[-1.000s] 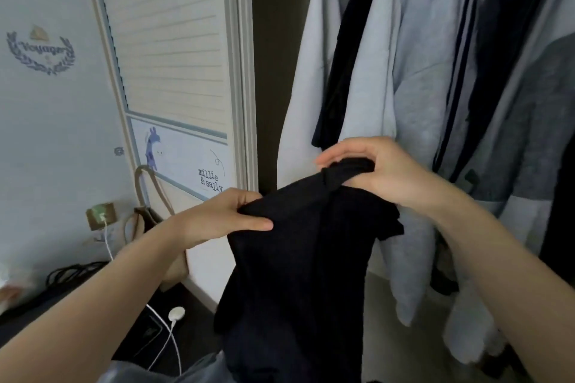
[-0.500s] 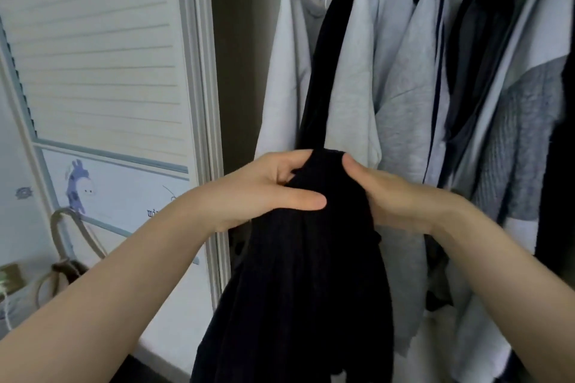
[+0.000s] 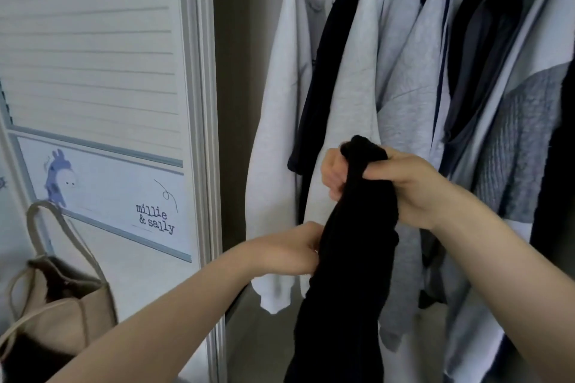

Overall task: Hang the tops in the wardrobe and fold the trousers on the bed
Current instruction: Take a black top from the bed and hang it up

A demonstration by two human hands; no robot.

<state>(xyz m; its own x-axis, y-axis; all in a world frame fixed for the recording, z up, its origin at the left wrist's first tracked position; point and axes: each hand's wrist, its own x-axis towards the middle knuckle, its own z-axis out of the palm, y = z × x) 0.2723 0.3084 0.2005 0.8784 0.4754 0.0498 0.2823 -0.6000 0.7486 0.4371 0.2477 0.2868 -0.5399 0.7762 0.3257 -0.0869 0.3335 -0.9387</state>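
A person stands at the open wardrobe [image 3: 236, 71], right hand [image 3: 401, 186] in a closed grip around the bunched top end of a black garment [image 3: 348, 258], left hand [image 3: 292, 250] holding its side lower down, fingers hidden behind the cloth. The soft, matte fabric hangs in a limp column before a row of hung tops [image 3: 389, 87], pale fleece, grey knit and dark jersey. It looks not yet on a hanger; no bed or trousers show.
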